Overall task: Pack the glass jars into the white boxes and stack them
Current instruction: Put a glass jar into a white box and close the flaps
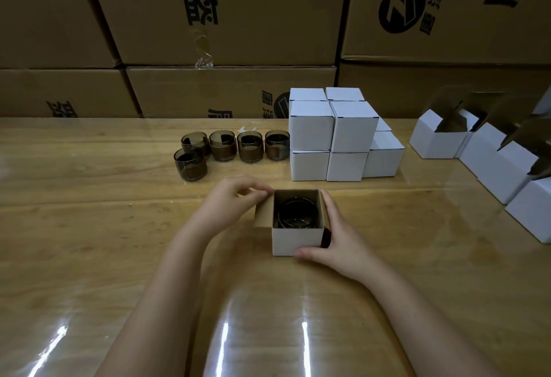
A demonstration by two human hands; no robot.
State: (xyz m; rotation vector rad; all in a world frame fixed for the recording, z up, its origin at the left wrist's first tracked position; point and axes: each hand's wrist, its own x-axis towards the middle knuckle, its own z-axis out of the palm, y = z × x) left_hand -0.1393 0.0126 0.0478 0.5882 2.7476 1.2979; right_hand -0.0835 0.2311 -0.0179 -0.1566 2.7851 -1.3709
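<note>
An open white box (pixel 293 239) stands in the middle of the wooden table (pixel 89 227) with a dark glass jar (pixel 298 212) inside it. My left hand (pixel 229 206) pinches the box's left flap at its top edge. My right hand (pixel 334 242) grips the box, fingers along its right side and thumb on the front wall. Several dark glass jars (pixel 235 145) stand in a group beyond the box to the left. A stack of closed white boxes (pixel 337 135) rises behind the open box to the right.
Several open white boxes (pixel 501 165) with raised flaps line the table's right side. Large brown cartons (pixel 226 19) form a wall along the far edge of the table. The glossy tabletop shows light glare near me.
</note>
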